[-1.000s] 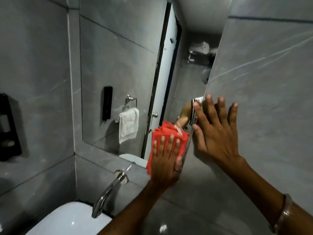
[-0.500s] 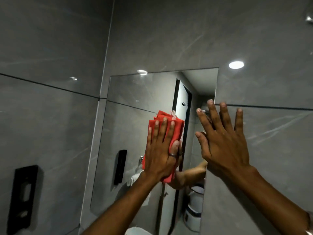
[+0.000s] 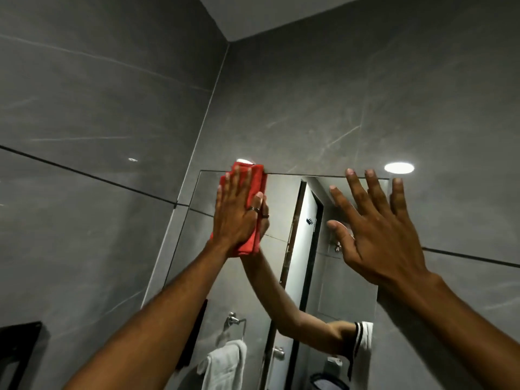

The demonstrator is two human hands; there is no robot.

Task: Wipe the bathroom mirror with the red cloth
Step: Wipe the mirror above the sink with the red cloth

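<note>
Pressing the red cloth point(image 3: 254, 190) flat at the mirror point(image 3: 284, 209) top edge, the left hand point(image 3: 239, 218) grip has unwiped glass toward six o'clock; the right hand point(image 3: 377, 232), splayed, holds nothing.

We see open glass on the mirror point(image 3: 284, 209) between our two hands — bare from its top edge down. Our left hand point(image 3: 239, 218) presses the red cloth point(image 3: 254, 181) flat against the top edge, near the upper left corner; our right hand point(image 3: 374, 229) spreads over the right edge — blocking that strip.
</note>
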